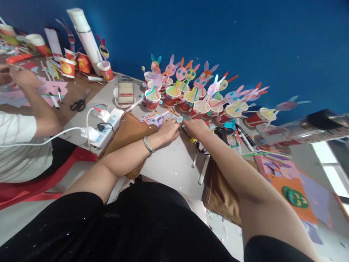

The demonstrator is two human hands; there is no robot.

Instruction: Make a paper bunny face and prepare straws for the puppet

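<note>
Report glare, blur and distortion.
Head view, edges: tall white cylindrical bottle leans, clear black-banded cylindrical bottle looks stretched, probably lens distortion; head view, right: bright white panels wash out; head view, left of centre: pixelated square patch masks detail; head view, middle: small pale-blue paper piece by bare left hand looks soft.

Backdrop: plain deep-blue wall [253,40]. On the left, a tall white cylindrical flask [86,42] stands near a slim, pale-screened phone [53,43], propped upright. Black-handled scissors [79,105] lie apart on the brown tabletop [87,85]. A long white power strip with blue socket panels [116,117] carries white plugs, just beside a tan, soft-looking cover [128,127]. On the right: a clear cylindrical bottle with black-and-silver top [290,130]; nearer, a round green cutout [297,197] on a bright orange sheet [311,213].
</note>
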